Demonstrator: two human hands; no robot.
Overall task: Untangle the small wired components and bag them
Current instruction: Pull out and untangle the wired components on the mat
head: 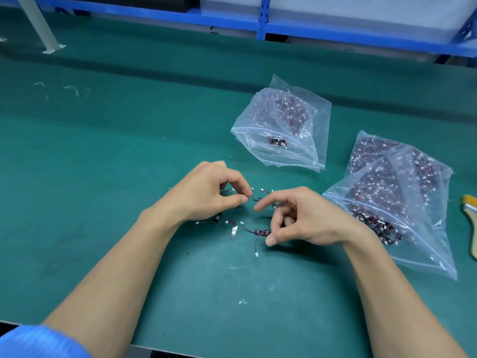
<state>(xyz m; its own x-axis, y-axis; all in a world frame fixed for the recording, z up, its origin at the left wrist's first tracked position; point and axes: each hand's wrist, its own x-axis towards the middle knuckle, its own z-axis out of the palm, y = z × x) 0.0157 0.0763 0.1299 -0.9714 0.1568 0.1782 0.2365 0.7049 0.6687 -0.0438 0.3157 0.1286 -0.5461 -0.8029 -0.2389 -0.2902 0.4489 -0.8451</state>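
Note:
Several small wired components with black bodies, red-black wires and white connectors lie loose on the green mat, one (233,230) between my wrists and another (259,232) by my right thumb. My left hand (210,193) has its fingers curled over a wired component (228,190), whose wire sticks out under the fingertips. My right hand (296,219) hovers over the loose pieces with index finger half stretched and other fingers curled; whether it holds anything is hidden. A clear zip bag (258,130) beyond my hands holds a few components.
A second clear bag (423,244), stuffed with tangled components, lies to the right of my right hand, its contents bunched near the opening. A wooden-handled brush (471,223) lies at the right edge. Blue shelving (262,24) runs along the back.

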